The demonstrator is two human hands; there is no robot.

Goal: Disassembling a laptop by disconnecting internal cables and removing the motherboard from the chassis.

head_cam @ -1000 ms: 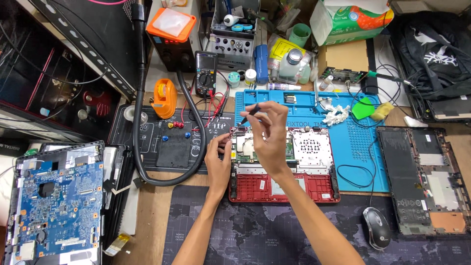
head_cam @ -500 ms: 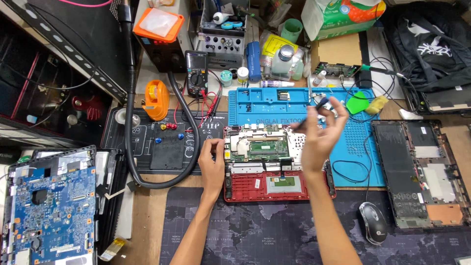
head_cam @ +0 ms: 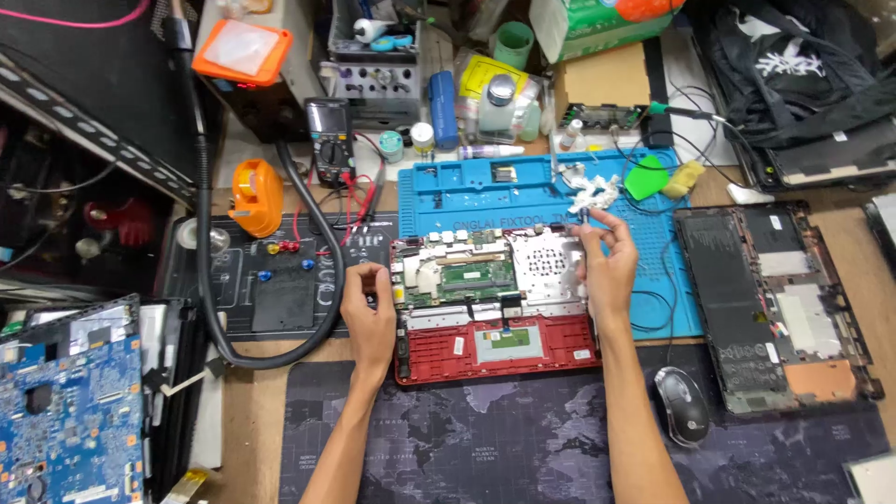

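On the wooden surface (head_cam: 252, 411) below me, an opened red laptop (head_cam: 495, 345) lies with its circuit board exposed, half on a blue silicone mat (head_cam: 523, 191) and half on a dark map-printed desk pad (head_cam: 485, 439). I have my left hand (head_cam: 367, 313) resting at the laptop's left edge, fingers curled loosely against the casing; its grip closes on nothing that I can make out. My right hand (head_cam: 605, 261) sits over the laptop's upper right corner, and its fingertips pinch a small dark tool (head_cam: 584, 217) that points up toward a crumpled white wad (head_cam: 594, 192) on the mat. I cannot tell what kind of tool it is; too small.

To the right lies a dark laptop base cover (head_cam: 770, 308), inside up, with a black mouse (head_cam: 684, 417) just beside its lower left corner. A multimeter (head_cam: 331, 142) and an orange tape measure (head_cam: 255, 196) stand left of the mat. A blue motherboard (head_cam: 70, 411) lies at far left.
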